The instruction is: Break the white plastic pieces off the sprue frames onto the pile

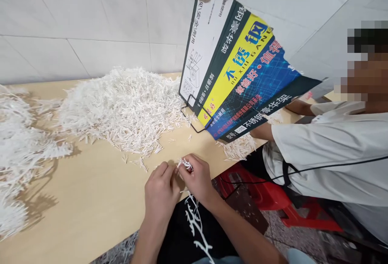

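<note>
My left hand and my right hand come together over the table's front edge, both with curled fingers. A small bunch of white twig-like plastic pieces sticks out between the thumb and fingers of my right hand. The left fingertips are pinched close beside it; what they grip is hidden. Below the hands, a long white branched strand hangs down over my dark-clothed lap. Its upper end disappears near my hands. Beyond them lies a large heap of loose white pieces on the tan tabletop.
A printed cardboard panel stands in a black wire holder. White branched strands pile up at the left. At the right sits another person in a white shirt, near red plastic stools. A tiled wall borders the table.
</note>
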Motion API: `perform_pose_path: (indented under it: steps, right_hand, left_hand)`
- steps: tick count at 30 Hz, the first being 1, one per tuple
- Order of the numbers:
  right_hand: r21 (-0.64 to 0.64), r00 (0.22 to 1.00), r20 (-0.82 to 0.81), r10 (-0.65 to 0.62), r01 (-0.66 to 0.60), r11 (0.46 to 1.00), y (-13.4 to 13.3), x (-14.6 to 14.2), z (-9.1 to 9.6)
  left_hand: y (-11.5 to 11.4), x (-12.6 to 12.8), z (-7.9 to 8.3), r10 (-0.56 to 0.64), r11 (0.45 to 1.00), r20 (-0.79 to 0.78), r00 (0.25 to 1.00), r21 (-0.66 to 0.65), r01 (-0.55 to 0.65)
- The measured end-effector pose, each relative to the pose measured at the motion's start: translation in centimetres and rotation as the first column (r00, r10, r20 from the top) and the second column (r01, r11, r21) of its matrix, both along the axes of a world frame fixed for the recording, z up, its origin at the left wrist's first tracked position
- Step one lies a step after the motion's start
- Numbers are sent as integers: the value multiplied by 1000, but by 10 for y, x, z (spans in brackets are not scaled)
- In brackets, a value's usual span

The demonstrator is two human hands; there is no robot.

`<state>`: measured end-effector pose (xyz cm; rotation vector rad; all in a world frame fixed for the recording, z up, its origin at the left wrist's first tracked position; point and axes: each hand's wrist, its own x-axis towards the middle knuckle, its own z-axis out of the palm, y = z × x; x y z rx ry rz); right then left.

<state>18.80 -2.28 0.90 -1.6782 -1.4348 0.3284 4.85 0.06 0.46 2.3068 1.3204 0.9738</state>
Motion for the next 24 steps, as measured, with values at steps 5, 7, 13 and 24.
perform_pose_path:
  steps: [5, 7, 13, 24]
  right_hand:
    - [-41, 993, -30, 114, -115, 993, 4, 9, 3]
    - [-39, 988, -2, 152, -152, 988, 4, 11, 1]
    - [-40, 970, 71, 233, -231, 972, -4, 8, -7]
    - [-104, 948, -319, -18, -16, 994, 6, 12, 5]
  left_hand:
    - [2, 3, 1, -1, 999, -22, 1000, 41, 1]
    - [1, 2, 1, -12, 996, -83, 996, 85, 19]
    - [-1, 4, 5, -10, 995, -223, 975, 95, 32]
    - [-10, -14, 8, 57, 986, 285, 957, -166, -9]
